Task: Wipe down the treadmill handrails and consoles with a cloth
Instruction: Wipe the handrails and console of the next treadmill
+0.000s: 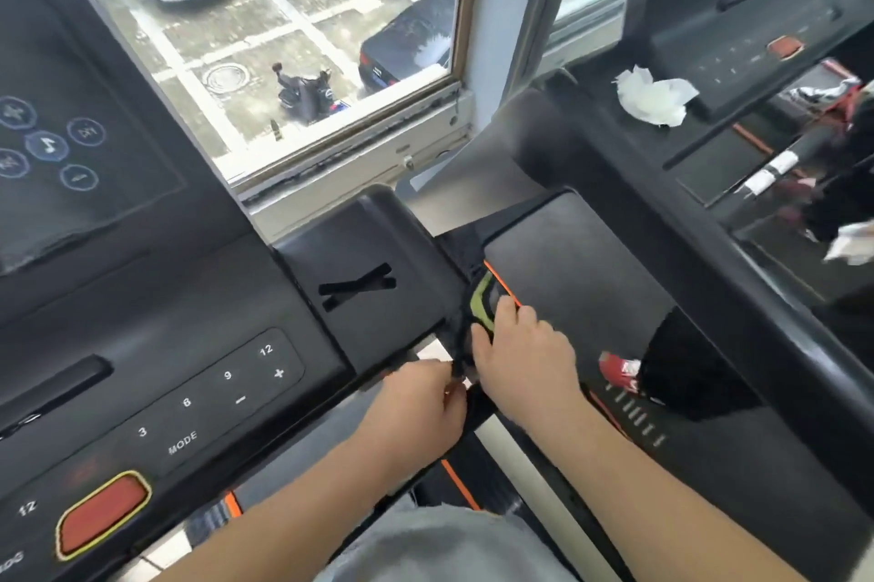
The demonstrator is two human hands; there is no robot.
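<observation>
1. A dark piece (482,303) with a yellow-green band sits at the console's (198,392) right end; cloth or treadmill part, I cannot tell.
2. The left hand (421,397) pinches its lower tip with curled fingers.
3. The right hand (522,352) covers it, fingers bent; its hold is unclear.
4. A crumpled white wad (655,95) lies on the neighbouring treadmill (738,14), which is blurred.

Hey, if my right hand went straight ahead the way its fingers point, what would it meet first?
Your right hand points up and left, and its fingertips seem to touch the black piece with the yellow-green edge. Past that, probably the slotted side tray, though depth is unclear.
</observation>
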